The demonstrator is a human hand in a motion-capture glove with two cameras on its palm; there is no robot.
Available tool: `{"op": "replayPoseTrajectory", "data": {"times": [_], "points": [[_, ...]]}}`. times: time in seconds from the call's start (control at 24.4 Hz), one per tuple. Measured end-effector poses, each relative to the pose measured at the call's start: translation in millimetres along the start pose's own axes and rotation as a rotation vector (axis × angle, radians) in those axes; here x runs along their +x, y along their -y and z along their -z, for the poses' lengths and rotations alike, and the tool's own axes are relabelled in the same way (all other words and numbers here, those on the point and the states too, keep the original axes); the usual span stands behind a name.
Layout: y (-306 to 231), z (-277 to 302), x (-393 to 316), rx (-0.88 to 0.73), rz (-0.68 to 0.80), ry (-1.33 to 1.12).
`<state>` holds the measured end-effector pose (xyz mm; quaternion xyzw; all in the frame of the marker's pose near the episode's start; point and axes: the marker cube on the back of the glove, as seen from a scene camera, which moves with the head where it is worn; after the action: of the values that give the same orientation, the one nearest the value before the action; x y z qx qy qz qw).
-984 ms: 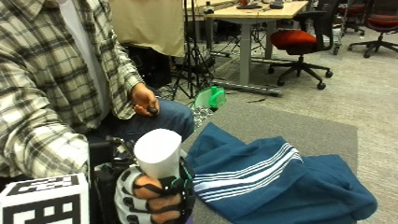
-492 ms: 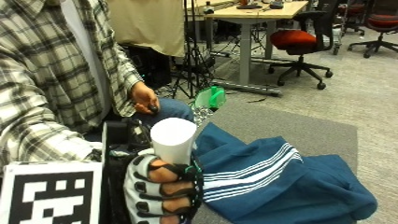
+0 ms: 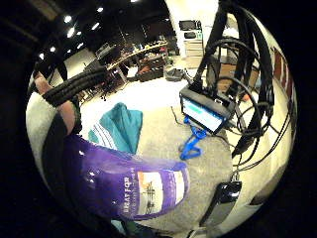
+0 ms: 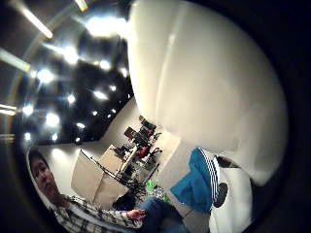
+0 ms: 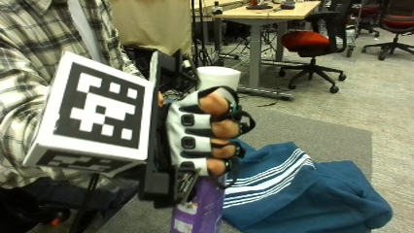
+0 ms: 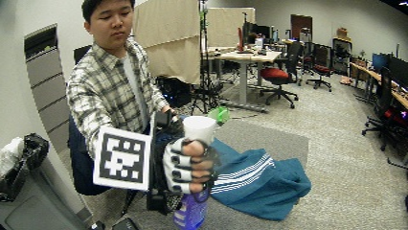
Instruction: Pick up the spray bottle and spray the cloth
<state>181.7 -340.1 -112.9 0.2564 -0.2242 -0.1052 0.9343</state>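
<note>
With the gloved right hand (image 5: 204,133) wrapped around the spray bottle (image 5: 197,211) held above the table beside the blue cloth (image 5: 304,194), the nozzle probably needed turning toward the cloth before squeezing.

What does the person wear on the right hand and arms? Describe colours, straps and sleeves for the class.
The right hand wears a fingerless glove with a white back panel, small dark square pads and black straps looping over each finger. Both arms are covered by long sleeves of a plaid shirt checked in white, grey and dark lines.
</note>
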Motion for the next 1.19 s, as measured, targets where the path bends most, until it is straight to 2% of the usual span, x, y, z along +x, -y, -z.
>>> {"op": "replayPoseTrajectory", "data": {"times": [0.53,1.19], "points": [[18.4,-34.9,-43.4,-0.145,0.138,-0.137],[17.8,-95.4,-59.7,-0.401,0.305,-0.393]]}}
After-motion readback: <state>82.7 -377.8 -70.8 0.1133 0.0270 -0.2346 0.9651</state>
